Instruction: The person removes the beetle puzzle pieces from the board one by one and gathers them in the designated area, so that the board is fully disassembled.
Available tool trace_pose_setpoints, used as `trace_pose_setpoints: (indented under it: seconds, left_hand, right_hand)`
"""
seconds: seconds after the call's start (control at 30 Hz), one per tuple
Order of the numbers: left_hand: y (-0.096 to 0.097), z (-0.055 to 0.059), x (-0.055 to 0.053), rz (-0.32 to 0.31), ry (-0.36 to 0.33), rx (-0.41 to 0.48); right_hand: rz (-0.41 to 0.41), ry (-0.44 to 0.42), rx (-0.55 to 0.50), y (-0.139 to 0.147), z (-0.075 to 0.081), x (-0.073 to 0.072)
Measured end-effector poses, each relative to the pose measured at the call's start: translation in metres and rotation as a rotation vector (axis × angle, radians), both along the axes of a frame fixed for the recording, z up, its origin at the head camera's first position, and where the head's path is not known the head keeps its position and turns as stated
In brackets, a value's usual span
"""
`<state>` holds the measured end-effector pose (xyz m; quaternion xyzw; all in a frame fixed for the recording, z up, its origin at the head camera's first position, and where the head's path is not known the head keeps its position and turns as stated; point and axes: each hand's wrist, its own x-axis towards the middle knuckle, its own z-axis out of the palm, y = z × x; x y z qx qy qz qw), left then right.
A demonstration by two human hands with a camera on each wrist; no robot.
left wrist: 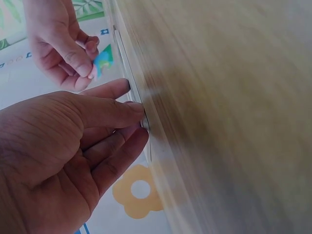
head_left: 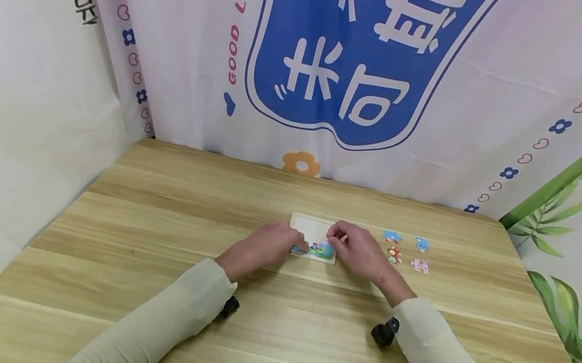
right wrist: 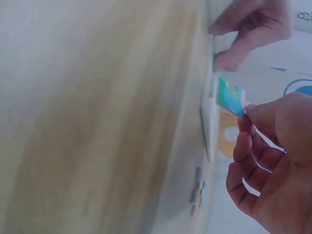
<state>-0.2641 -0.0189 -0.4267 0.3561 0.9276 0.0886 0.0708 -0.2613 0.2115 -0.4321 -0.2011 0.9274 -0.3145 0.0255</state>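
A shallow, pale puzzle tray lies on the table, with colourful picture pieces along its near side and a bare upper part. My left hand holds the tray at its left side, thumb and fingertips at the edge in the left wrist view. Over the tray's right end, my right hand pinches a puzzle piece between thumb and forefinger. Green, blue and pink show on that piece, which is tilted and raised above the tray in the right wrist view. The other right fingers curl loosely.
Right of the tray lie several loose pieces: a blue one, another blue one, a red and yellow one and a pink one. A printed cloth hangs behind the wooden table.
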Motion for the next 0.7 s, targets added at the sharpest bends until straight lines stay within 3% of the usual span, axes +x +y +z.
trace_pose_setpoints:
  seconds: [0.53,0.7]
  left_hand:
    - [0.001,-0.003,0.000,0.002,0.014,0.022]
    - [-0.001,-0.004,0.000,-0.024,0.040,0.036]
  right_hand:
    - [-0.010,-0.002,0.013,0.042,0.011,0.017]
    - [-0.030,0.001,0.025,0.058,0.014,0.025]
